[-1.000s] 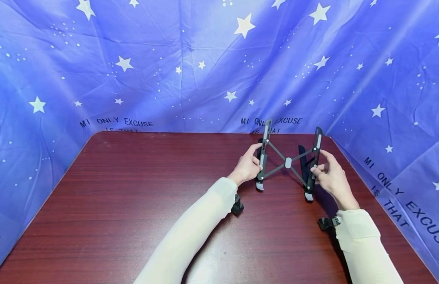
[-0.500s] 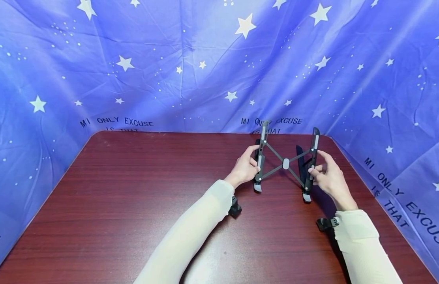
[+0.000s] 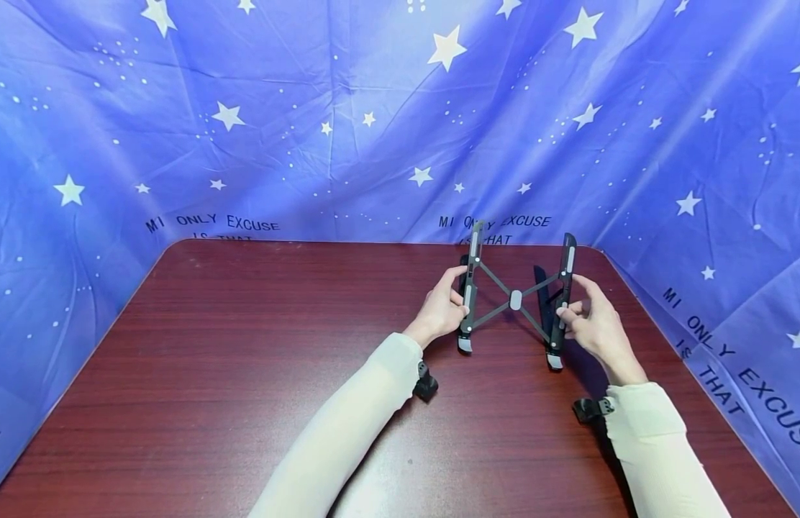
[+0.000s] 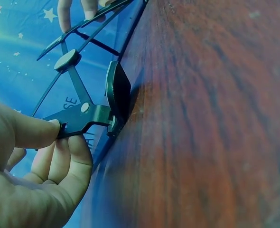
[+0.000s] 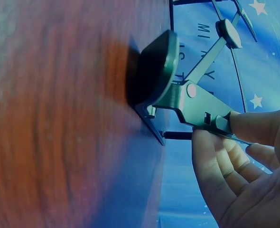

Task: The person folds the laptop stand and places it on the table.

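A black folding laptop stand (image 3: 516, 300) stands unfolded at the back right of the table, its crossed bars meeting at a grey oval hub. My left hand (image 3: 444, 306) pinches the stand's left side rail between thumb and fingers. On the opposite rail, my right hand (image 3: 597, 324) has the same kind of grip. In the left wrist view, the thumb presses the rail (image 4: 76, 118) from above with fingers curled beneath. The right wrist view shows the other rail (image 5: 209, 111) between thumb and fingers, with a hooked front lip (image 5: 159, 66) close to the tabletop.
The dark red wooden table (image 3: 244, 374) spreads to the left and in front of the stand. Behind and beside it hangs a blue curtain (image 3: 348, 129) with white stars. Each sleeve cuff carries a small black camera (image 3: 426, 383).
Both hands and the laptop stand have shifted slightly to the left and a touch toward me. The grip on each rail stays the same.
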